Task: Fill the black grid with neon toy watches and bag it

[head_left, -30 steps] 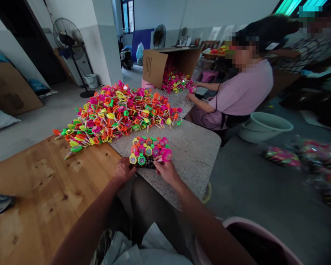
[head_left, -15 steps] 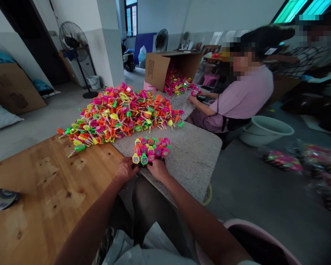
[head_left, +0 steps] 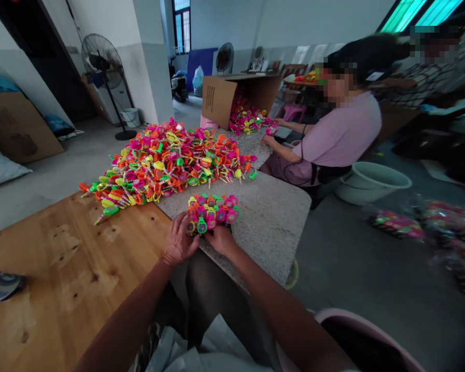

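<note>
A block of toy watches (head_left: 213, 211) in pink, orange, yellow and green stands in rows at the near edge of the grey speckled tabletop (head_left: 267, 217). Something dark shows beneath it. My left hand (head_left: 180, 240) wraps its fingers round the left end of the block, over the yellow watch there. Low at the front, my right hand (head_left: 220, 239) is closed against the block's base, its fingertips partly hidden. Beyond the block rises a large heap of loose toy watches (head_left: 174, 160), some with thin striped tubes attached.
On the left is a wooden tabletop (head_left: 73, 258) with a blue-and-white packet (head_left: 2, 285). A cardboard box (head_left: 217, 101) spills more watches at the back. A seated co-worker (head_left: 337, 124) handles some there. A pail (head_left: 374, 183) and bagged watches (head_left: 399, 225) sit at right.
My left hand has moved up and round the block's left end, now partly covering the yellow watch. My right hand stays low at the front, nearly unmoved.
</note>
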`<state>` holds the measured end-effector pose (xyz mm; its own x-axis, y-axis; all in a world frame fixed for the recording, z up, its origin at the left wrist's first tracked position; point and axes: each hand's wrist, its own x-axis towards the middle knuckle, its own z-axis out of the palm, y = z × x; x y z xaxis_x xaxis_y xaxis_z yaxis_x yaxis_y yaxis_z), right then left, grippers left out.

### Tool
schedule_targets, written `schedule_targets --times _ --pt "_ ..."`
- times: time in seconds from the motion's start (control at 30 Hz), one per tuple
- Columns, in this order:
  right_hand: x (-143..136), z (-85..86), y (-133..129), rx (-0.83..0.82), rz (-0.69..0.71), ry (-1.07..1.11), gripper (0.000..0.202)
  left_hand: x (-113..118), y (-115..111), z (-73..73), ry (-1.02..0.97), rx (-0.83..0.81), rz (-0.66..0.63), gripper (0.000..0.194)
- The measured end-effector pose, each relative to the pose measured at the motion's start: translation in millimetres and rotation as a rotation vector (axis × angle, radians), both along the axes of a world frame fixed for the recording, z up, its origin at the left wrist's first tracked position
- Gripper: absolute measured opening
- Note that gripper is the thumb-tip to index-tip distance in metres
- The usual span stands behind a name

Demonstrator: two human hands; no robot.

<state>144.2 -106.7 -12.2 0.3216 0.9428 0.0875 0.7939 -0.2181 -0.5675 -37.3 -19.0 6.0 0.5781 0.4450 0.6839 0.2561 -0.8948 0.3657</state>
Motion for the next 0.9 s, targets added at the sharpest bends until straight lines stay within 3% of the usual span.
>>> schedule_targets --times 0.1,0.2,0.43,0.63,0.73,0.8,0.9 --pt "4 -4.8 -1 0.041 0.050 0.017 0.034 18 -4 12.3 0.125 0.042 0.054 0.064" --pt "6 -5.7 -2 0.060 0.065 0.031 0.035 31 -1 13.8 0.180 0.036 0.064 0.055" --pt "-1 7.1 -3 -0.019 0.025 -0.006 0.032 28 3 7.4 0.087 0.011 -0.022 0.043" --pt "-18 19.1 1 -0.101 -0.021 -0.018 0.032 30 3 5.0 0.089 0.020 -0.040 0.047" --pt "-16 30.6 -19 0.010 0.042 0.075 0.036 20 2 1.5 0.100 -0.029 -0.019 0.060" --pt "1 42.3 -46 0.043 0.126 0.171 0.032 4 2 -5.1 0.092 -0.073 -0.010 0.073" --pt "56 60.5 -86 -0.180 0.235 0.360 0.021 -22 4 -21.7 0.081 -0.104 0.028 0.075"
